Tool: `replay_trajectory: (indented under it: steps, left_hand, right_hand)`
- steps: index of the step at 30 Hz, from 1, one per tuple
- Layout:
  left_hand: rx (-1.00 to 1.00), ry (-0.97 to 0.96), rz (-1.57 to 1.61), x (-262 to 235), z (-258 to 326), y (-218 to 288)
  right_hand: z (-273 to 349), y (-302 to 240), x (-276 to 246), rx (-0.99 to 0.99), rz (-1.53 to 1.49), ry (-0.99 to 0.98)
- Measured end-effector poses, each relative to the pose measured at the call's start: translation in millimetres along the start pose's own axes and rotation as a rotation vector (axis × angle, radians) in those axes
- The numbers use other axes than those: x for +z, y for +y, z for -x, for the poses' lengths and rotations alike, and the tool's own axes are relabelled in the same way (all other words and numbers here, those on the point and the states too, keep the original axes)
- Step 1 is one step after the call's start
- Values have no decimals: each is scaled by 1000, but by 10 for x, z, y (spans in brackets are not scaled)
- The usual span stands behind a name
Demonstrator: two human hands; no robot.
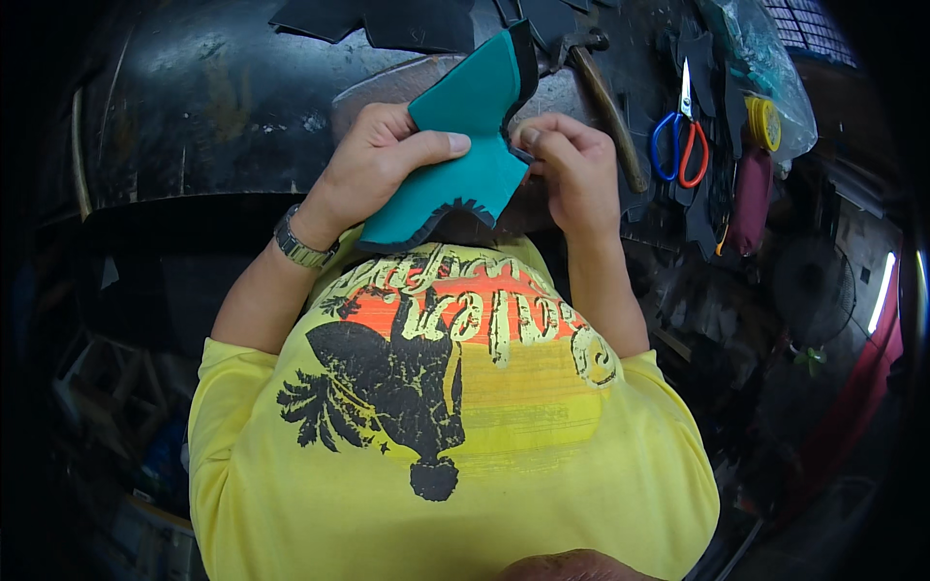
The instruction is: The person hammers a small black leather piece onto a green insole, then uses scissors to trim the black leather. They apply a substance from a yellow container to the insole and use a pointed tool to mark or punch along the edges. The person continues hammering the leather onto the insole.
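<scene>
The left hand [373, 165] holds a teal, dark-edged leather piece [455, 155] with its thumb pressed across the face, while the right hand [572, 165] pinches the piece's edge at 3 o'clock. On the dark table [213, 97], a hammer [605, 107] lies at 1 o'clock of the hands. Blue-and-orange scissors [681, 136] lie beyond it.

Clear plastic bag [765, 58] at the bench's far right, crumpled, holding a yellow round item

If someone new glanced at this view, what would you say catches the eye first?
Probably the teal cut piece at top centre, pinched between the left hand and right hand above a dark workbench. Next, the yellow printed shirt fills the lower half, and the red-and-blue scissors lie to the right.
</scene>
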State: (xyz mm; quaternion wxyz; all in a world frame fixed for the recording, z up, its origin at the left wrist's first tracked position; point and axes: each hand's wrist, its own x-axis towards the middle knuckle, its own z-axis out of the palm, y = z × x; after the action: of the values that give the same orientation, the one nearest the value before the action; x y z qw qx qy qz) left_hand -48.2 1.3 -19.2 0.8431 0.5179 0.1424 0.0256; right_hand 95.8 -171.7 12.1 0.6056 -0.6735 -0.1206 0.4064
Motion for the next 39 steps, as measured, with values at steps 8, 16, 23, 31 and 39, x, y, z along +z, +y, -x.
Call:
replay_trajectory:
  steps: [8, 16, 23, 31, 39]
  left_hand:
    - [143, -36, -293, 76, -42, -57]
    - [156, -48, -275, 73, 10, -70]
    - [297, -57, -533, 95, -1, -97]
    - [271, 214, 362, 225, -41, -226]
    - [441, 280, 187, 204, -70, 136]
  right_hand:
    - [134, -46, 113, -568, 587, 109]
    - [51, -41, 89, -656, 698, 7]
    - [-29, 154, 108, -722, 880, 116]
    - [-36, -70, 96, -216, -429, -176]
    - [-28, -64, -62, -227, -314, -115]
